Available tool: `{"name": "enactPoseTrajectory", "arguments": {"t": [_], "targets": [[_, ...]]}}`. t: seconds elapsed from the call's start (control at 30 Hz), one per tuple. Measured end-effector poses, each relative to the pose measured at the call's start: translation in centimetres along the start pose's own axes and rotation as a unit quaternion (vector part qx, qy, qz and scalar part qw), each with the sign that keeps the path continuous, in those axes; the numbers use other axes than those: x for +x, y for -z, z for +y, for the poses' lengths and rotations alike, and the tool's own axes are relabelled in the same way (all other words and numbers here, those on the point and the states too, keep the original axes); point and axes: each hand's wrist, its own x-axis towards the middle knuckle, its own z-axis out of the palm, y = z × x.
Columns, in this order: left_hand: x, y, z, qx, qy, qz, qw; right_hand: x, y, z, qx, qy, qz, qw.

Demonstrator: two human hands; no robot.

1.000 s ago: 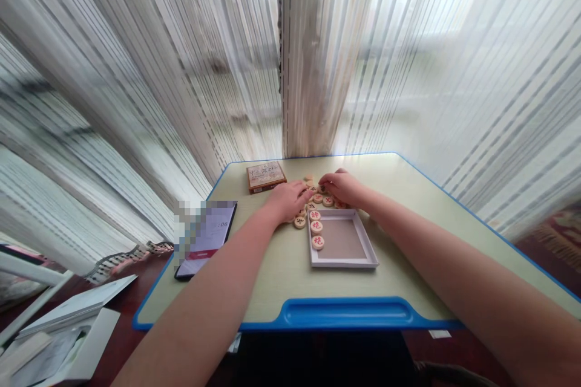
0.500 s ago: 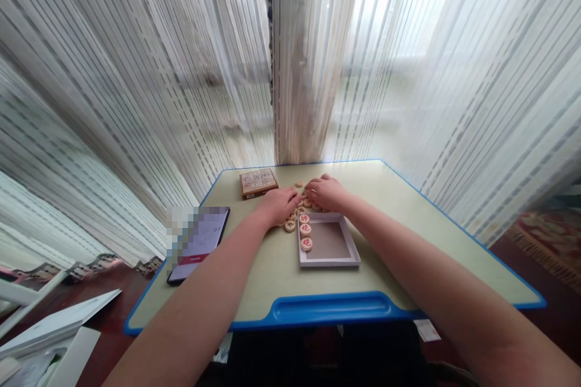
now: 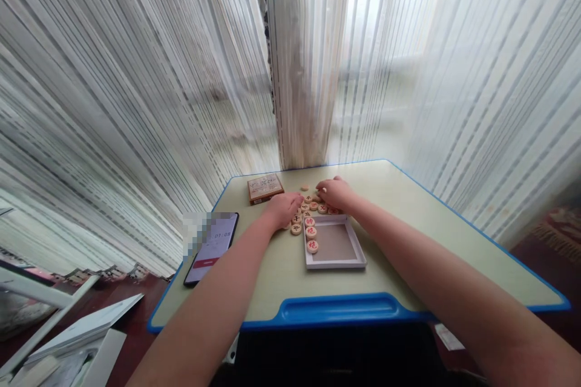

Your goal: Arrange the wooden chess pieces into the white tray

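Several round wooden Chinese chess pieces lie in a loose cluster on the table, some marked in black and some in red. My left hand rests over the cluster's left side, fingers stretched and slightly apart, partly covering pieces. On the far right side, my right hand hovers with curved, parted fingers, its fingertips close to a piece. Nothing plainly sits in either hand. Nearer to me is a shallow white box tray. Three red-marked pieces form a column along its left wall. One piece lies apart behind the cluster.
A printed brown box stands at the back left. On the left lies a phone with a lit timer screen. The pale table has a blue rim with a moulded groove in front. Striped curtains hang behind.
Both hands have drawn slightly apart, uncovering more pieces between them. My view has shifted a little, so the table appears farther right. The three pieces in the tray keep their places.
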Motion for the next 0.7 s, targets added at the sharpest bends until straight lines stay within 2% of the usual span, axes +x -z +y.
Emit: {"name": "enactPoseTrajectory", "arguments": {"t": [0.17,0.33,0.53,0.7], "targets": [[-0.06,0.21,0.09,0.000,0.000,-0.002,1.000,0.07,-0.01,0.00,0.029,-0.012,0.010,0.999],[-0.01,0.28,0.05,-0.001,0.006,-0.008,1.000,-0.21,0.51,-0.49,0.105,-0.006,0.027,0.994],[-0.10,0.20,0.00,-0.009,0.007,-0.006,1.000,-0.67,0.87,-0.69,0.094,0.015,-0.007,0.995],[-0.05,0.23,-0.07,-0.013,0.006,-0.003,1.000,-0.59,0.66,-0.02,0.085,0.018,0.040,0.995]]}}
